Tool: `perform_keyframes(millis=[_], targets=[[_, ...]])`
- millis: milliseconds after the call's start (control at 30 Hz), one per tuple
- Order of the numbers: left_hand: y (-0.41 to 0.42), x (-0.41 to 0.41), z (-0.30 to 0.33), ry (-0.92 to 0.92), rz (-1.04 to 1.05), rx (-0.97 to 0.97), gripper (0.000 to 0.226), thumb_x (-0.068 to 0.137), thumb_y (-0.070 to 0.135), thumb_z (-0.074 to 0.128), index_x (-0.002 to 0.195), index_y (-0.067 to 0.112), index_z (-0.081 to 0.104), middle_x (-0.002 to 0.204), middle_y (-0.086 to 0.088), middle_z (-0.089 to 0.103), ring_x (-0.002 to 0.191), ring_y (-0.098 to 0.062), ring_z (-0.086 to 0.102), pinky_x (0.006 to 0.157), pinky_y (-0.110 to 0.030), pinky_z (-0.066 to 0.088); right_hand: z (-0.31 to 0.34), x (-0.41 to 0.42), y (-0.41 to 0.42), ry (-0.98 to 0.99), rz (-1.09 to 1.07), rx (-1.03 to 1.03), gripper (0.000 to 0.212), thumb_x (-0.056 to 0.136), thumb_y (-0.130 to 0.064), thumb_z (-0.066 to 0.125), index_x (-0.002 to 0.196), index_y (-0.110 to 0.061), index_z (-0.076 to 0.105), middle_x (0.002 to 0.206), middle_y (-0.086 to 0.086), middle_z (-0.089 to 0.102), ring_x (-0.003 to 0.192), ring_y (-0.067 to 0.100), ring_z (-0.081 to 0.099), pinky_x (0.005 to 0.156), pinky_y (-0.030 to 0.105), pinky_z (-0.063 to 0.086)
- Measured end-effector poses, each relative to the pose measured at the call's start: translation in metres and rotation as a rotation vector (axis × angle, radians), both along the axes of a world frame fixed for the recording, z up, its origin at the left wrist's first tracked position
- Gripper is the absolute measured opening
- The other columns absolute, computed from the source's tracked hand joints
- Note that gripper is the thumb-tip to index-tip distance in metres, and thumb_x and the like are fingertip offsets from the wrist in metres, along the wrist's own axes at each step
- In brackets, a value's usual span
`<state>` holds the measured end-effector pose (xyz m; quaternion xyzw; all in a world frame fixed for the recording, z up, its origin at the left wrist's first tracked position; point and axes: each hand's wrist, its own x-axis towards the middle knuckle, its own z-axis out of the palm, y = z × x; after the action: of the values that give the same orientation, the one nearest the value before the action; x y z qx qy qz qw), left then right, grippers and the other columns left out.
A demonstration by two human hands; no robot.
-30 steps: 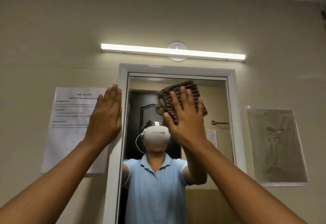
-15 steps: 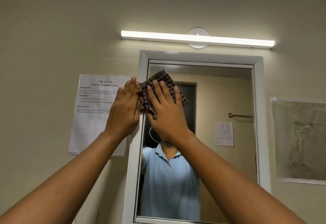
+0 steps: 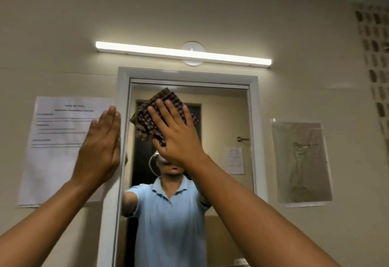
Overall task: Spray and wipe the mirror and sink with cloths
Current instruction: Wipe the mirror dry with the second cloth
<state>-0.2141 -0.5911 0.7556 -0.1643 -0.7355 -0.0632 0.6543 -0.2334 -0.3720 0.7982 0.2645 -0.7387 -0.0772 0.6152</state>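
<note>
Mirror [image 3: 221,119]: right hand [image 3: 179,138] presses checked cloth [image 3: 145,125] flat-fingered; left hand [image 3: 101,146] flat on frame [image 3: 123,98].

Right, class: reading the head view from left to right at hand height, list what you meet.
printed notice → left hand → mirror frame → checked cloth → right hand → taped drawing → vent blocks

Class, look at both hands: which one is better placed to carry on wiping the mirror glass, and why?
The right hand. It presses the checked cloth flat against the mirror glass, near the top. The left hand holds no cloth and rests flat by the mirror's left frame.
</note>
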Motion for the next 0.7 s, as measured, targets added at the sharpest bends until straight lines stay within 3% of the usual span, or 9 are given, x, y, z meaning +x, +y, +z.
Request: perform_keyframes(millis=[233, 333, 700], targets=[[0.003, -0.006, -0.003, 0.021, 0.055, -0.048, 0.069, 0.092, 0.02, 0.032, 0.156, 0.007, 0.012, 0.165, -0.01, 0.008, 0.153, -0.021, 0.006, 0.125, -0.034, 0.001, 0.021, -0.003, 0.076, -0.036, 0.016, -0.266, 0.072, 0.099, -0.052, 0.036, 0.157, -0.027, 0.003, 0.166, 0.001, -0.006, 0.152, 0.016, -0.012, 0.122, 0.05, -0.006], [0.003, -0.012, -0.002, 0.048, 0.071, -0.047, 0.074, 0.087, 0.018, 0.035, 0.156, 0.007, 0.013, 0.165, -0.01, 0.007, 0.153, -0.021, 0.005, 0.125, -0.035, 0.003, 0.015, -0.002, 0.093, -0.033, 0.025, -0.346, 0.071, 0.099, -0.051, 0.035, 0.157, -0.027, 0.002, 0.166, 0.001, -0.007, 0.152, 0.015, -0.013, 0.122, 0.049, -0.006], [0.007, -0.008, -0.004, 0.027, 0.09, -0.025, 0.072, 0.087, 0.021, 0.03, 0.156, 0.006, 0.014, 0.164, -0.014, 0.009, 0.152, -0.025, 0.008, 0.125, -0.039, 0.007, -0.076, 0.002, 0.108, -0.068, -0.035, -0.621, 0.071, 0.098, -0.054, 0.027, 0.157, -0.025, 0.001, 0.166, 0.001, -0.009, 0.152, 0.018, -0.012, 0.123, 0.05, 0.0]])
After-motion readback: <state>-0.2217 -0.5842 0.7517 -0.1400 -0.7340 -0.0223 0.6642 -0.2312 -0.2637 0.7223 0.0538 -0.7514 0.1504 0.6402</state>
